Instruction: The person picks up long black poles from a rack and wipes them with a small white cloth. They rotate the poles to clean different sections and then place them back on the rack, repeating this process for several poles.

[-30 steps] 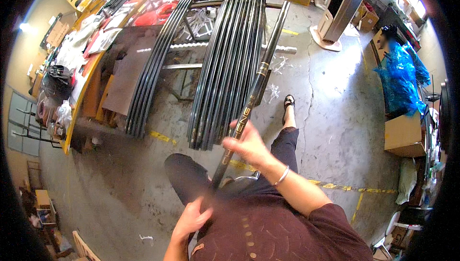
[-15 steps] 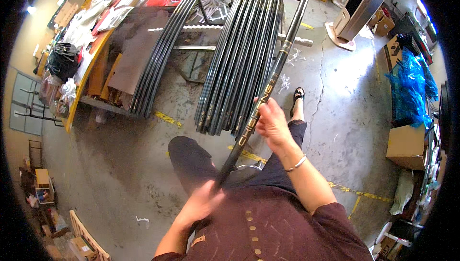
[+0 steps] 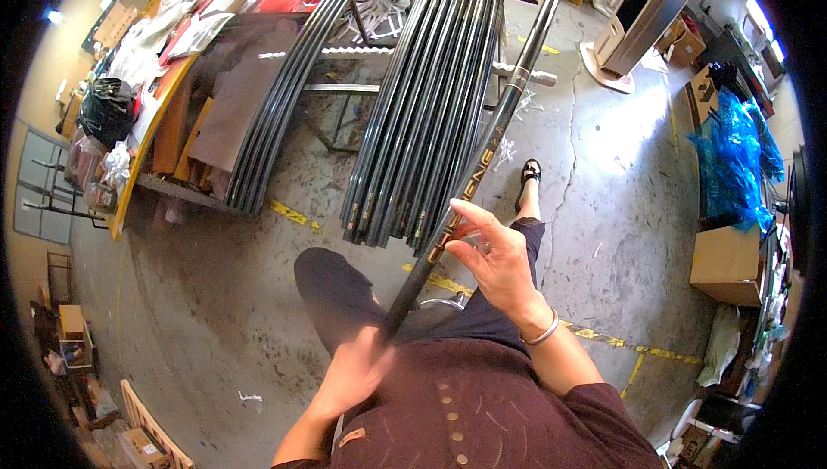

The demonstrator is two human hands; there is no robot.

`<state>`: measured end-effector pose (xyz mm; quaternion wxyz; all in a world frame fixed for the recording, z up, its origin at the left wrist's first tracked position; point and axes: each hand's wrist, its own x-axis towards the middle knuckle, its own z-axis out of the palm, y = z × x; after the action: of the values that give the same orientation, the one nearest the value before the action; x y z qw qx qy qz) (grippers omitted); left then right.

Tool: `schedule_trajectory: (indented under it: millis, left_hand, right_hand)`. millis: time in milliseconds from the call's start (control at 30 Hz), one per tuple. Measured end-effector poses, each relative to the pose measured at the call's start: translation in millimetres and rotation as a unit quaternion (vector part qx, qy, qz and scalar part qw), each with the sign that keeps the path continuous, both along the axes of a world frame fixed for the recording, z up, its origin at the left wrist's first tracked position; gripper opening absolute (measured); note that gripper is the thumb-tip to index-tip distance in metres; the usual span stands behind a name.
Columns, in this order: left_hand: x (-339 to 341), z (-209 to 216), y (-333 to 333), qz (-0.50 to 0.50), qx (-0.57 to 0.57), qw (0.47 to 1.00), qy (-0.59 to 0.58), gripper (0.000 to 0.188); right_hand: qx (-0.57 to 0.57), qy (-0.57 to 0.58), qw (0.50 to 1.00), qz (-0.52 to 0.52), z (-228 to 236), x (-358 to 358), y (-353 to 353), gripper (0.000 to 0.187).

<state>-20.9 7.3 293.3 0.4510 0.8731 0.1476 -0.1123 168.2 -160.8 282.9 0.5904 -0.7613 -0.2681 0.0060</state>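
A long black fishing rod [image 3: 500,124] with gold lettering slants across my lap, its lower end near my waist and its far end up and to the right. My left hand [image 3: 355,372], partly smeared by motion, is closed round the lower end. Farther up, my right hand [image 3: 498,267] has its thumb and fingers apart, with the fingertips at the rod's side and not wrapped round it. Just beyond, many similar black rods [image 3: 428,107] lie side by side on a metal rack [image 3: 340,87]. A narrower row of rods [image 3: 289,107] lies left of them.
A cluttered workbench [image 3: 142,163] runs along the left, with a black plastic bag [image 3: 108,111] on it. Blue plastic wrap [image 3: 736,159] and a cardboard box [image 3: 728,267] stand at the right. A tall beige appliance [image 3: 633,30] stands at the far right. White scraps [image 3: 250,397] lie on the floor.
My right hand has loosened from round the rod, its fingers spreading, and sits slightly lower along it. My left hand stays at the lower end.
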Motion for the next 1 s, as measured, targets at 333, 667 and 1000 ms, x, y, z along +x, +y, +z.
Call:
schedule_trajectory:
  millis: [333,667,1000]
  left_hand:
    - [0.3,3.1,-4.4,-0.010,0.082,0.997,-0.004,0.025]
    - [2.1,7.7,-6.1,-0.002,0.059,0.998,-0.002,0.024]
    - [25.1,17.4,-9.3,0.040,-0.021,0.999,-0.004,0.025]
  right_hand:
    - [-0.004,0.008,1.000,-0.024,-1.9,-0.1,-0.2,0.028]
    - [-0.014,-0.044,0.998,-0.047,-9.0,0.3,2.8,0.048]
    - [-0.045,-0.127,0.991,0.025,-9.1,-28.0,6.5,0.035]
